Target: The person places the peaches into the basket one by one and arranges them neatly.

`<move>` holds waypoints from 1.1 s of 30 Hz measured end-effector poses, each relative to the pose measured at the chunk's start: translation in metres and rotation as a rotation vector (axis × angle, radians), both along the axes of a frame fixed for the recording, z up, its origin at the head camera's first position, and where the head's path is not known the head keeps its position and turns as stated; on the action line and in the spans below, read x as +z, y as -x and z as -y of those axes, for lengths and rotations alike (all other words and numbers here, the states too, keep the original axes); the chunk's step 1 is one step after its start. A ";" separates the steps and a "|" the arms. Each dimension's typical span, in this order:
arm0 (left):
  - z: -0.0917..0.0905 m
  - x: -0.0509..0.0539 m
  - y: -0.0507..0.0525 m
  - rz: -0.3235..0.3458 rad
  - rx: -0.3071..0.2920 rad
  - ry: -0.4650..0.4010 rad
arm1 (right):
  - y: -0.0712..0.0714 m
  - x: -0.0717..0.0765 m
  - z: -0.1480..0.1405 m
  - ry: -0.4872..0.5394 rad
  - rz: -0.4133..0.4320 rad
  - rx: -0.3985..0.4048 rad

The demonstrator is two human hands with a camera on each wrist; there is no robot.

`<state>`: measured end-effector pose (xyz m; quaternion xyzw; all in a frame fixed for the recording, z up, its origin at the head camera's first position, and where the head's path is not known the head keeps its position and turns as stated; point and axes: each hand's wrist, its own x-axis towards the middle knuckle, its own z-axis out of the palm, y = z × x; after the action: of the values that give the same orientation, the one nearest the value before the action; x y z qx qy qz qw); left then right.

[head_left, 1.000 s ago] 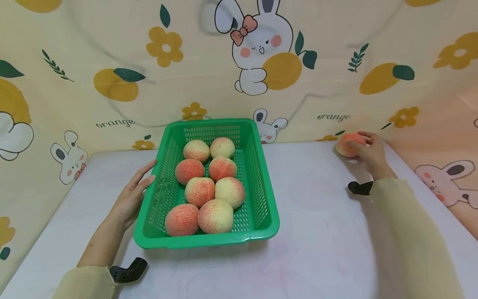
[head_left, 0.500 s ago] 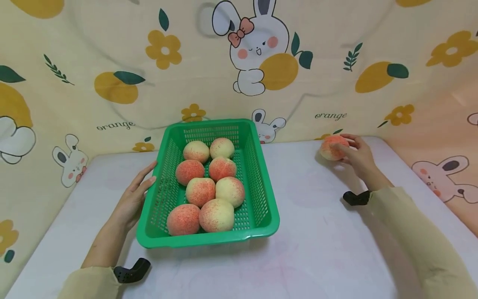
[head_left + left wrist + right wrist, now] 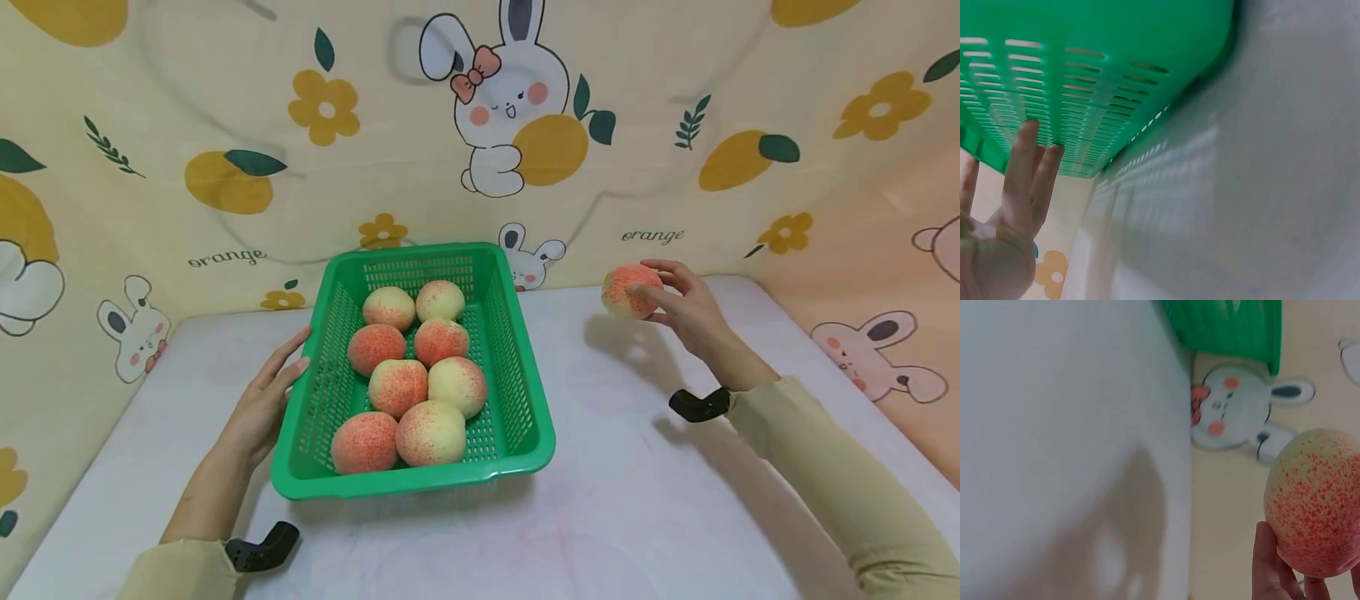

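Note:
My right hand (image 3: 693,317) holds a peach (image 3: 624,293) between thumb and fingers, above the table to the right of the basket. In the right wrist view this peach (image 3: 1315,503) looks pale with red speckles, with fingertips round its lower part. My left hand (image 3: 262,404) rests against the left side of a green plastic basket (image 3: 412,480). In the left wrist view, its fairly straight fingers (image 3: 1019,169) touch the slotted side wall (image 3: 1166,37). Several red and yellow peaches (image 3: 401,387) lie inside the basket, grouped toward its left and middle.
A white tabletop (image 3: 615,500) lies under everything. Behind it hangs a cream cloth (image 3: 420,125) printed with rabbits, oranges and flowers, which also covers both sides. Black wrist-worn devices (image 3: 262,547) project from the sleeves.
My right hand has moved left toward the basket with the peach, and the peach has risen off the table. The left hand has kept its place at the basket.

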<state>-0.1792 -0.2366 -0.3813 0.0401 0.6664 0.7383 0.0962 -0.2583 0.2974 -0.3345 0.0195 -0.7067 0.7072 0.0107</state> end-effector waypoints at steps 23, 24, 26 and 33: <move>0.000 -0.001 0.000 0.000 -0.003 -0.033 | 0.006 0.051 0.077 -0.124 0.003 0.103; 0.000 -0.001 0.000 0.001 -0.001 -0.030 | 0.007 0.052 0.080 -0.126 -0.002 0.106; 0.000 -0.001 0.000 0.003 0.001 -0.025 | 0.007 0.054 0.084 -0.128 -0.011 0.120; 0.000 0.000 0.000 0.011 0.004 -0.011 | 0.008 0.059 0.100 -0.134 -0.036 0.170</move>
<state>-0.1793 -0.2368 -0.3813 0.0353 0.6619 0.7422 0.0983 -0.2661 0.1970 -0.2752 0.0927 -0.7480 0.6561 -0.0380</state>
